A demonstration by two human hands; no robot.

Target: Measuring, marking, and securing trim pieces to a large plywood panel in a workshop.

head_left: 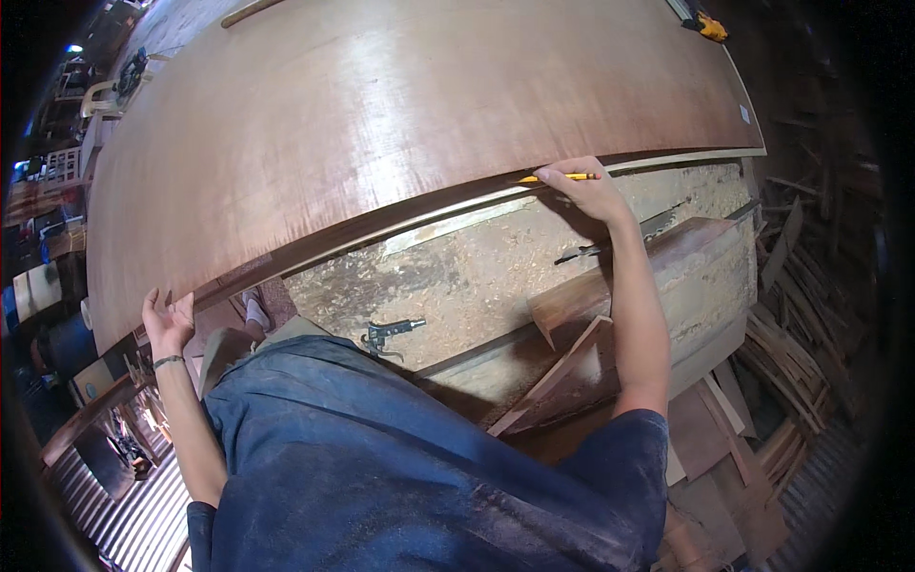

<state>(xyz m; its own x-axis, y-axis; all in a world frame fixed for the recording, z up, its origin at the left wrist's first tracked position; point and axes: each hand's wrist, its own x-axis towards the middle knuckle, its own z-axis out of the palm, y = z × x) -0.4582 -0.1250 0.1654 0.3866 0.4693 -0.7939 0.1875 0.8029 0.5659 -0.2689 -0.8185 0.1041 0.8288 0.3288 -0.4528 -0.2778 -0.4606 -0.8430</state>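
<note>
A large, smooth brown wooden panel (286, 105) stretches across the upper view, its near edge raised over a workbench. At the panel's near left end, my left hand (170, 324) grips the edge, with fingertips and thumb at the wood. My right hand (593, 194) is closed around a yellow pencil (581, 176), against the near edge further right. The pencil's tip points left along that edge. A pale strip of wood (457, 205) runs just below the panel's edge.
The workbench (477, 267) is strewn with wood shavings. An air blow gun (389, 332) lies on it near my waist. Reddish-brown boards (629, 267) lie under my right forearm. A yellow-and-black tool (710, 26) rests on the panel's far right. Scrap wood (791, 353) is piled at right.
</note>
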